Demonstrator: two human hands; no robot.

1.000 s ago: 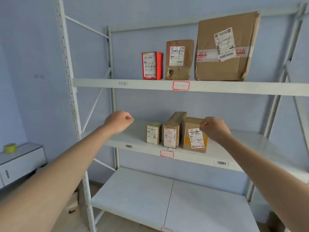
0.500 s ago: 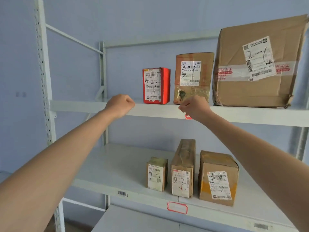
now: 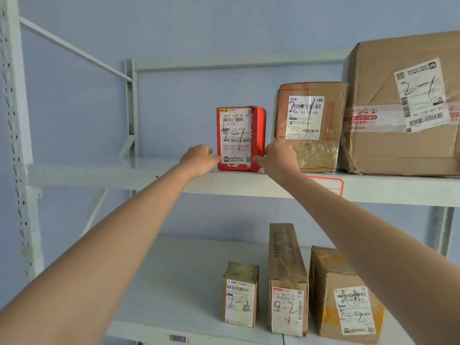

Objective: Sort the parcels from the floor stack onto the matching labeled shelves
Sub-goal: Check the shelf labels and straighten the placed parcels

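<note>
Head view, left hand (image 3: 199,159), right hand (image 3: 280,158) flanking red parcel (image 3: 240,138)

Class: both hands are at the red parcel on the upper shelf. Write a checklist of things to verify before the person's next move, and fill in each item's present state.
1. Red parcel stands upright on the upper shelf: ok.
2. Its handwritten mark reads 2-1, like the two brown parcels beside it: ok.
3. Left hand touches the parcel's lower left edge: ok.
4. Right hand touches its lower right edge: ok.
5. Firm grip by both hands: cannot tell.
6. Red-bordered shelf label matches 2-1: cannot tell, partly hidden by the right arm.
</note>
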